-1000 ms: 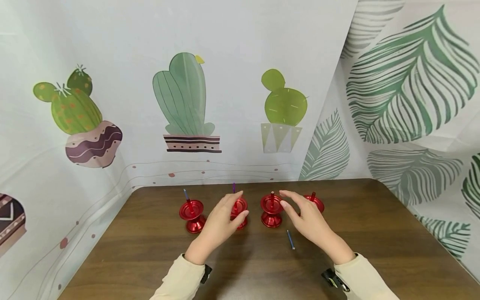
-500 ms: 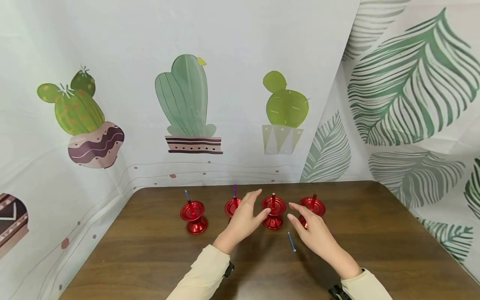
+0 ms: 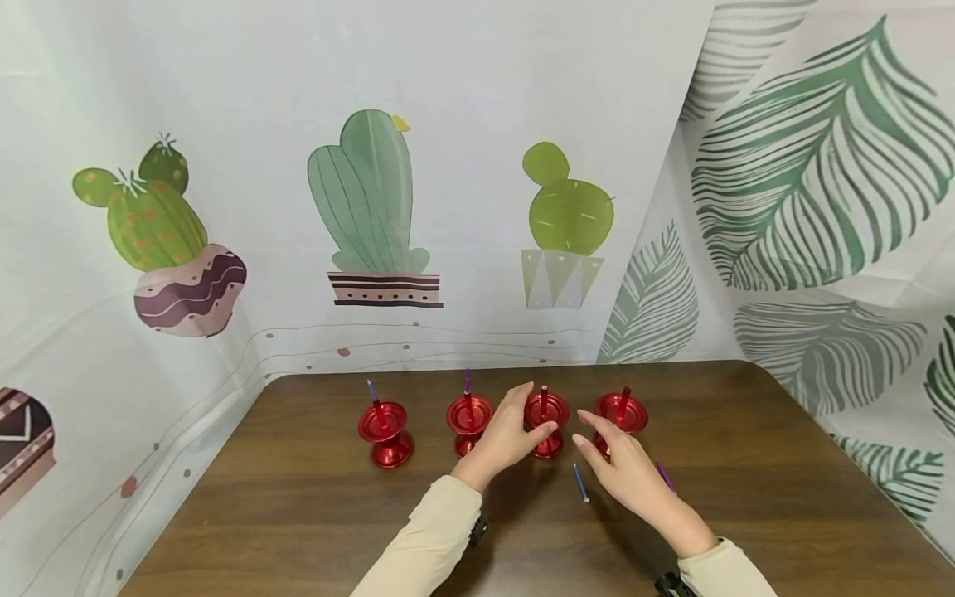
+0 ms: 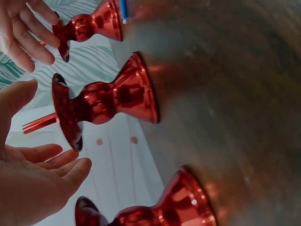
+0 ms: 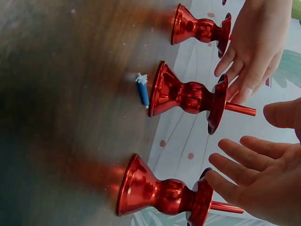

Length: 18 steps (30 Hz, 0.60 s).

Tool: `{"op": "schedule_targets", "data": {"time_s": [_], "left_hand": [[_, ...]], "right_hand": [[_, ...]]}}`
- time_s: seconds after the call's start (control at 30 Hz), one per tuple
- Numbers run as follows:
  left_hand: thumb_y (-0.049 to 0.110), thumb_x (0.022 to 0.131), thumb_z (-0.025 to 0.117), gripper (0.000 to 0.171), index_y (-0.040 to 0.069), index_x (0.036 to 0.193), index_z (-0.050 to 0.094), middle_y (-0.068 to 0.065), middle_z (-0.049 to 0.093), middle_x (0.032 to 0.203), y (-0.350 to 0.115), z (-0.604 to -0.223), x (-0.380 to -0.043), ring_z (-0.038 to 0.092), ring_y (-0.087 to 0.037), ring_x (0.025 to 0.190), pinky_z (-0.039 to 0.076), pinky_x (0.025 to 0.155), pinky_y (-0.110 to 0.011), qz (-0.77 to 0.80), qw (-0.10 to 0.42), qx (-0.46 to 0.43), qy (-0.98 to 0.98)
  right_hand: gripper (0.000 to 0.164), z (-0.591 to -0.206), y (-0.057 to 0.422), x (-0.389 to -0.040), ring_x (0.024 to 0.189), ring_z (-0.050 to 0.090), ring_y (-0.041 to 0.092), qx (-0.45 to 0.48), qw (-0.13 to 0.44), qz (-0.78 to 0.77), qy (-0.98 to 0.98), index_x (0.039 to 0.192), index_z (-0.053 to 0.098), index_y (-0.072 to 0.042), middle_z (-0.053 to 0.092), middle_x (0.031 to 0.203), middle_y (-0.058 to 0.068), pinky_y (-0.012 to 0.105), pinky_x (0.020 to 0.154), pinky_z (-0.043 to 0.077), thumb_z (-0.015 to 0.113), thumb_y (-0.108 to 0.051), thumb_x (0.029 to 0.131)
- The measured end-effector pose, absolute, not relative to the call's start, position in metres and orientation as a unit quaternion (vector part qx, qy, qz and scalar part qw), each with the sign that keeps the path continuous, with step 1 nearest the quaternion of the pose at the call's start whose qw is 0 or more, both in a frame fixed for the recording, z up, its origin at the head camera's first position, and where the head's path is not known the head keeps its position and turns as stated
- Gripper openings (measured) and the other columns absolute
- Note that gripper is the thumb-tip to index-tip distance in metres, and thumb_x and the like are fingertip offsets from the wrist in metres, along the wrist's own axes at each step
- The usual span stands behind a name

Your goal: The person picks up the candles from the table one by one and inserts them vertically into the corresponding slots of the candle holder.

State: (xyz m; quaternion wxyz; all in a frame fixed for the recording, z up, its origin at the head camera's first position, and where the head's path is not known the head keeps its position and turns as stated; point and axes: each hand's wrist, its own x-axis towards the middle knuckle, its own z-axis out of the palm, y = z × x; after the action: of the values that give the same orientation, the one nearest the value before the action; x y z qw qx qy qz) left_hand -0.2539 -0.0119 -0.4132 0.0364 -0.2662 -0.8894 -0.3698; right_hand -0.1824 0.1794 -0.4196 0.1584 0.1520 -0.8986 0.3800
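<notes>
My left hand (image 3: 507, 439) is at the third red metal candle holder (image 3: 548, 448), fingers and thumb spread apart on either side of its dish. In the left wrist view this holder (image 4: 101, 101) carries only a bare red tube; whether the fingertips touch its rim, I cannot tell. My right hand (image 3: 625, 474) hovers with loose fingers between that holder and the fourth candle holder (image 3: 630, 414), holding nothing. A blue candle (image 3: 580, 482) lies on the table by the third holder. Beside the right wrist lies a purple candle (image 3: 665, 476), partly hidden.
To the left, the first candle holder (image 3: 391, 448) bears an upright blue candle (image 3: 372, 390). A purple candle (image 3: 467, 381) stands in the second candle holder (image 3: 461, 414). All stand in a row on the brown table (image 3: 283, 497), before a printed cloth backdrop (image 3: 477, 207).
My left hand has moved right, from the second candle holder to the third. The right hand has drawn slightly back from the fourth, and the lying purple candle has come into sight.
</notes>
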Motion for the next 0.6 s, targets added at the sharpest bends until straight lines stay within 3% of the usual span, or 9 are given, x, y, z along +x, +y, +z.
{"op": "schedule_targets", "data": {"time_s": [0.37,0.6], "left_hand": [[0.03,0.09,0.068,0.074,-0.009,0.143,0.034,-0.025,0.041,0.142,-0.0075,-0.419,-0.2564,0.049,-0.035,0.126,0.043,0.101,-0.046,-0.386,0.008,-0.239,-0.891],[0.027,0.09,0.069,0.072,-0.011,0.141,0.035,-0.027,0.044,0.138,-0.0073,-0.4198,-0.2564,0.053,-0.034,0.121,0.046,0.099,-0.044,-0.387,0.01,-0.242,-0.89]], "right_hand": [[0.049,-0.426,0.1733,-0.1835,0.124,0.048,0.044,0.155,0.134,0.36,-0.91,0.136,0.047,0.007,0.05,0.136,0.026,0.06,0.098,0.04,0.06,-0.018,0.095],[0.05,-0.4296,0.1711,-0.182,0.129,0.037,0.051,0.16,0.111,0.326,-0.925,0.135,0.047,0.008,0.047,0.137,0.03,0.065,0.101,0.032,0.062,-0.016,0.094]]}}
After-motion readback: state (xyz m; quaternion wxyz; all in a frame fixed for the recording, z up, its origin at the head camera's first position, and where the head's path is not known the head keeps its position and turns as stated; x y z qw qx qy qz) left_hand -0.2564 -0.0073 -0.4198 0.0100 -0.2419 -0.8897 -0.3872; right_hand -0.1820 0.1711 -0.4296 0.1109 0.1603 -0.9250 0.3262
